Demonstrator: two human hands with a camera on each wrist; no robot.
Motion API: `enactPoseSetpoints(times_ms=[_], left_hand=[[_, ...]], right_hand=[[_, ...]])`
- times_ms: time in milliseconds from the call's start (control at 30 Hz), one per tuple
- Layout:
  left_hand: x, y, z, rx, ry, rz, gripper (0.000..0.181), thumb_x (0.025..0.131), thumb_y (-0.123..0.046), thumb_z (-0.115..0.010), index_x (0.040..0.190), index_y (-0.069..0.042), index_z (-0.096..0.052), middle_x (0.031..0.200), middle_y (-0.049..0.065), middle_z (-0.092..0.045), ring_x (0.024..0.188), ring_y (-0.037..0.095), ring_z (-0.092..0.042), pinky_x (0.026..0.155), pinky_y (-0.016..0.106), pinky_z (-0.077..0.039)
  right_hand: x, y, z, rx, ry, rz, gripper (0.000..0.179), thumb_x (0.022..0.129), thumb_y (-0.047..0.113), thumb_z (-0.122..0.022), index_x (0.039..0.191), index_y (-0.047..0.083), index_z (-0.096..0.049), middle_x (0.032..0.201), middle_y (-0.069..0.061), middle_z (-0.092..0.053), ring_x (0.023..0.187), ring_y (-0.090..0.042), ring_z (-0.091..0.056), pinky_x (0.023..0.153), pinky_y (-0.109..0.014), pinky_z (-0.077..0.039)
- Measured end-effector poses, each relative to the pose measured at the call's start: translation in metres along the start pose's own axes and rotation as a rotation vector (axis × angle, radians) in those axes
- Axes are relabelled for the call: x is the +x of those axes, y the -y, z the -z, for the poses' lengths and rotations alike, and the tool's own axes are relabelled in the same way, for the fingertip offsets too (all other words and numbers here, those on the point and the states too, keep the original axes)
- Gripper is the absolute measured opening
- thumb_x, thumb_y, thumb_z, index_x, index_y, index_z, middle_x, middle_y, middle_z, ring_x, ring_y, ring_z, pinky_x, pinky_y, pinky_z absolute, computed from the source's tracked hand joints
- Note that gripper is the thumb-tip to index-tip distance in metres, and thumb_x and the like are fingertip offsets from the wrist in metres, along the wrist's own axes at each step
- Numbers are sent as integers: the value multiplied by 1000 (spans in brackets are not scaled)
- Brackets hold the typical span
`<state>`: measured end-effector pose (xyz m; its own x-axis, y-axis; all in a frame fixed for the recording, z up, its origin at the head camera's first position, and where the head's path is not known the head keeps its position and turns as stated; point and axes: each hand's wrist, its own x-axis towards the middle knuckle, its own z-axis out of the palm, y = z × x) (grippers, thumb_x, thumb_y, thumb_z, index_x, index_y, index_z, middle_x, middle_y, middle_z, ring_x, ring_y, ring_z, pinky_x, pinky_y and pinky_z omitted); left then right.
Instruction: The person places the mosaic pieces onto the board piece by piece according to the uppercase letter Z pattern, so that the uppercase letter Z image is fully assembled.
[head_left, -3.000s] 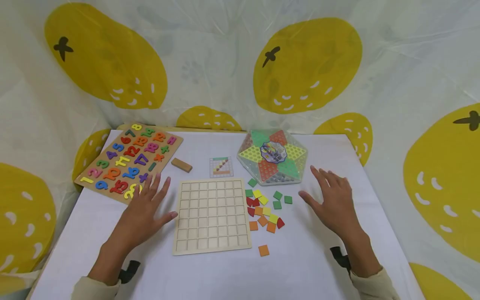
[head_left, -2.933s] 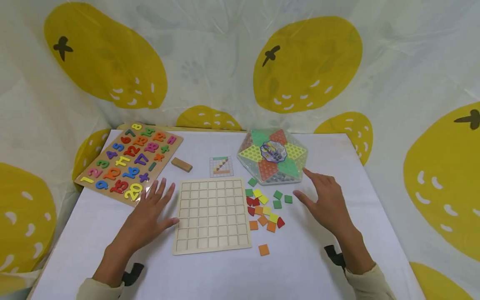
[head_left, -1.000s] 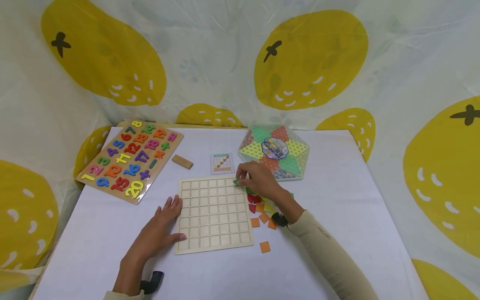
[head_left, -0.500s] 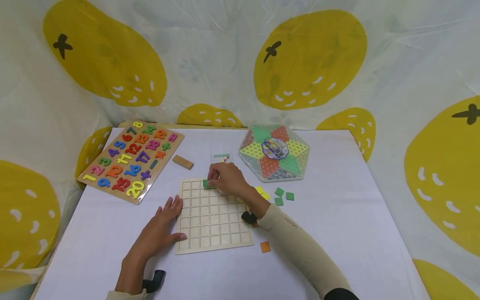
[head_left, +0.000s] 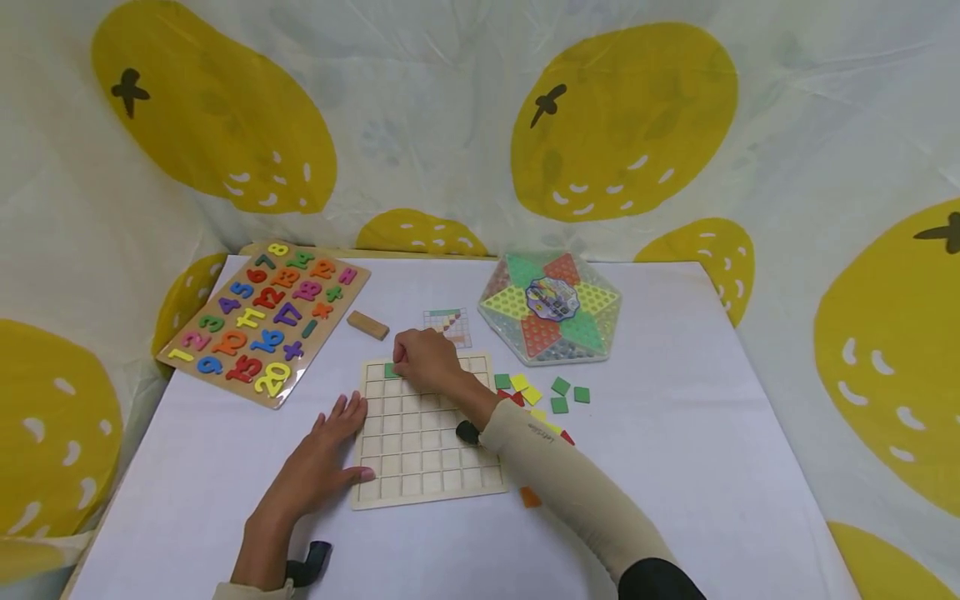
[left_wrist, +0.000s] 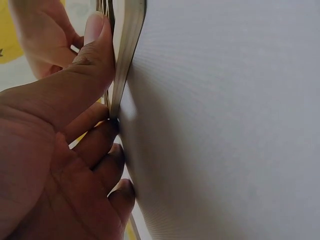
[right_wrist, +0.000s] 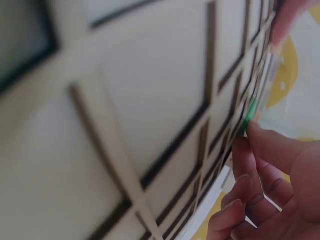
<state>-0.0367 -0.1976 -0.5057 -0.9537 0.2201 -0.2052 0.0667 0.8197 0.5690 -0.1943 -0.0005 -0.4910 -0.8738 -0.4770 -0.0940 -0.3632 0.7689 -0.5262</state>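
A wooden grid board (head_left: 431, 502) lies flat on the white table. My left hand (head_left: 322, 450) rests along its left edge, fingers fairly straight, the thumb touching the rim; in the left wrist view that thumb (left_wrist: 92, 55) lies against the board's side. Over the board's top row, my right hand (head_left: 427, 360) pinches a small green square tile (head_left: 392, 371) at the second cell from the left. From the right wrist view, the green tile (right_wrist: 248, 115) shows between thumb and index finger, low at the grid. Whether it sits fully in the cell cannot be told.
Loose green tiles (head_left: 560, 405), yellow tiles (head_left: 532, 395) and an orange tile (head_left: 530, 497) lie right of the board, partly under the right sleeve. Behind are a pattern card (head_left: 459, 337), a wooden block (head_left: 367, 325), a number puzzle (head_left: 247, 333) and a hexagonal game board (head_left: 551, 333).
My right hand took a green tile from beside the board's top right corner and carried it left along the top row. The left hand moved onto the board's left edge and stays there.
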Motion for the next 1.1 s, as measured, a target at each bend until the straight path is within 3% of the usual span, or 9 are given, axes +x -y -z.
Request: enactPoseSetpoints(times_ms=[167,333,500,800,1100], left_hand=[[0,-1,-1,-7,-6,-7,115,76,-32,-96,168,-13,-30,176,8,-22,167,37,-13,132,65,-17],[-1,-2,1,-24,-1,-1,115,76,-31,-96,168,-14,-29,177,5,-22,167,35,-11,133,64,-14],[-2,-1,3,-33,0,-6,114,76,-32,-96,168,-14,-29,177,5,-22,167,35,-11,133,64,-14],[-1,0,2,-27,-12,-12,115,75,-30,-97,167,-12,-30,176,8,-23,167,37,-13,132,66,-16],[-2,-2,3,-24,-1,-1,115,76,-29,-96,168,-12,-29,177,7,-21,167,36,-11,133,65,-15]], right_hand=[[-1,2,-1,-44,0,-10,12,95,25,-81,90,23,-70,78,10,-65,73,-10,-61,59,-25,-47],[-10,-1,6,45,13,-39,17,91,23,-85,103,22,-74,83,9,-67,75,-9,-62,62,-25,-47],[-32,-7,20,115,14,-69,25,89,23,-88,111,21,-76,90,7,-72,84,-11,-65,71,-29,-52],[-76,-50,43,57,-64,-155,34,89,21,-86,122,21,-75,98,4,-73,91,-18,-66,77,-36,-55],[-113,-86,61,1,-131,-247,29,89,18,-87,117,16,-79,109,-2,-73,103,-24,-69,82,-42,-60]])
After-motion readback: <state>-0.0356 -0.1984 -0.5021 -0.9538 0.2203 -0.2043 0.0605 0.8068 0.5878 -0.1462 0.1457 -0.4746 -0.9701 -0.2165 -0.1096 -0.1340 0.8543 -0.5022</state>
